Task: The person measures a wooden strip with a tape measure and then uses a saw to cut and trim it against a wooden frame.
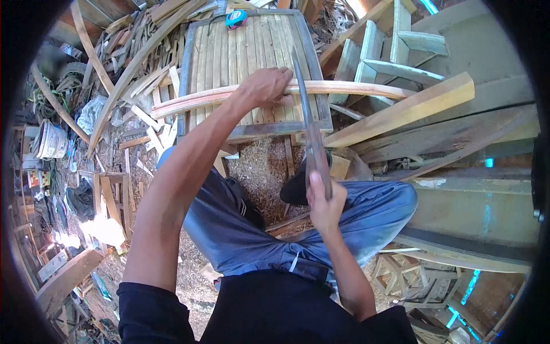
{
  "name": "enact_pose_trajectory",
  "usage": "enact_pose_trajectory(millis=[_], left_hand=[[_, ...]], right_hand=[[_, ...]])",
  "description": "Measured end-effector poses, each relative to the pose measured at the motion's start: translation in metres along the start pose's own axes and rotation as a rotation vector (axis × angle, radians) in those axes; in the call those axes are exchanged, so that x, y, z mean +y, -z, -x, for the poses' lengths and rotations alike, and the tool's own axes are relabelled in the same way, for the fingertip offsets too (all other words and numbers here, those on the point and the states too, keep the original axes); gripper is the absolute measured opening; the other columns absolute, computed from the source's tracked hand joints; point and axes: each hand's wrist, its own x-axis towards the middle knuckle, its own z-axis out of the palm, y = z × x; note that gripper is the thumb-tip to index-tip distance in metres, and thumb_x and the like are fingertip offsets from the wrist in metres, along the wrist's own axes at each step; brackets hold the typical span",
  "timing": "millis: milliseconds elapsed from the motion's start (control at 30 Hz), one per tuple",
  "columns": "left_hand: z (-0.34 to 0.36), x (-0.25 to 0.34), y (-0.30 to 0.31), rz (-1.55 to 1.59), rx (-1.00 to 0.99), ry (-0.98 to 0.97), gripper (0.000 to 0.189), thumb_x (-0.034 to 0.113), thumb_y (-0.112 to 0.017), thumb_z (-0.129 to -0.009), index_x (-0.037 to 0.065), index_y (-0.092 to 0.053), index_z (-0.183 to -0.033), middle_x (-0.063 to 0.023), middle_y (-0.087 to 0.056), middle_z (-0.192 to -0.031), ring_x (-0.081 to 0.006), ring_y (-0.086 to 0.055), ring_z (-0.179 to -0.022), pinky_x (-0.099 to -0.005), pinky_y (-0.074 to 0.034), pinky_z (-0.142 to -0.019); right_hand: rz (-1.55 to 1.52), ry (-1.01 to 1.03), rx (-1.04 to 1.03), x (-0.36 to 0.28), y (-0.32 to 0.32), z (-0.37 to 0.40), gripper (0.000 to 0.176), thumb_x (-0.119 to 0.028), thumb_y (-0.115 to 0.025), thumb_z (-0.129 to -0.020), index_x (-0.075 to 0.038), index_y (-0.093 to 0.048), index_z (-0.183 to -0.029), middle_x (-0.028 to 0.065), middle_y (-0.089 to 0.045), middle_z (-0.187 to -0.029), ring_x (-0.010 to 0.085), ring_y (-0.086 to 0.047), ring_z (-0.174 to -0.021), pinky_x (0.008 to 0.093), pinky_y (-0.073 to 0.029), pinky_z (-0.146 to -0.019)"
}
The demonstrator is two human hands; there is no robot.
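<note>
My left hand (265,87) is closed over a long wooden strip (200,98), holding it down across a slatted wooden panel (229,57) in a dark frame. My right hand (325,205) grips the handle of a handsaw (305,106), seen nearly edge-on. The saw blade points away from me and crosses the strip just right of my left hand. Whether its teeth have cut into the wood cannot be seen. The strip's right end reaches past the panel towards a thick timber beam (412,109).
A blue and pink tape measure (235,19) lies at the panel's far edge. Scrap wood (137,63) is heaped at the left, with a white bucket (52,140) below. A wooden frame with crosspieces (404,71) stands at the right. Wood shavings (260,166) cover the floor.
</note>
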Motion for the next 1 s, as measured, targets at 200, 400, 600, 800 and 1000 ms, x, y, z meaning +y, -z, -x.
enact_pose_trajectory(millis=[200, 400, 600, 800, 1000], left_hand=[[0.001, 0.004, 0.003, 0.006, -0.02, 0.006, 0.048, 0.036, -0.072, -0.078, -0.001, -0.046, -0.094, -0.0195, -0.058, -0.091, -0.0403, -0.059, -0.092, -0.0486, -0.048, -0.08], [-0.001, 0.0, 0.002, 0.01, -0.001, -0.003, 0.049, 0.037, -0.072, -0.078, -0.001, -0.047, -0.095, -0.0208, -0.058, -0.091, -0.042, -0.06, -0.09, -0.0494, -0.048, -0.078], [-0.001, 0.003, 0.002, -0.008, -0.026, 0.038, 0.055, 0.038, -0.074, -0.075, 0.0, -0.049, -0.106, -0.0211, -0.06, -0.1, -0.0413, -0.059, -0.096, -0.048, -0.048, -0.081], [0.001, -0.004, 0.001, -0.011, -0.039, 0.016, 0.052, 0.039, -0.071, -0.079, 0.0, -0.049, -0.106, -0.0208, -0.059, -0.1, -0.0405, -0.06, -0.096, -0.0487, -0.049, -0.081], [-0.003, 0.0, -0.004, -0.041, -0.035, 0.031, 0.058, 0.052, -0.068, -0.081, -0.001, -0.05, -0.093, -0.0202, -0.06, -0.091, -0.0385, -0.062, -0.089, -0.047, -0.051, -0.08]], right_hand=[[0.009, 0.022, 0.009, 0.001, -0.018, -0.043, 0.044, -0.03, -0.063, -0.094, -0.001, -0.054, -0.062, -0.0043, -0.045, -0.055, 0.0048, -0.042, -0.054, 0.0265, -0.034, -0.048], [0.004, 0.054, -0.012, 0.013, 0.0, 0.009, 0.043, -0.027, -0.064, -0.093, 0.002, -0.051, -0.064, -0.0033, -0.04, -0.054, 0.0042, -0.038, -0.056, 0.0288, -0.033, -0.048], [0.15, 0.188, 0.016, 0.013, -0.018, -0.037, 0.043, -0.032, -0.063, -0.094, -0.003, -0.054, -0.063, -0.0029, -0.047, -0.055, 0.0064, -0.043, -0.051, 0.0274, -0.033, -0.047], [0.021, 0.139, -0.043, 0.018, 0.002, 0.007, 0.04, -0.028, -0.062, -0.095, 0.001, -0.055, -0.067, -0.0024, -0.039, -0.052, 0.0061, -0.035, -0.052, 0.0307, -0.032, -0.046], [0.039, 0.133, 0.009, 0.025, -0.01, -0.038, 0.037, -0.025, -0.062, -0.094, 0.0, -0.055, -0.068, -0.0039, -0.039, -0.054, 0.0057, -0.037, -0.053, 0.0301, -0.032, -0.047]])
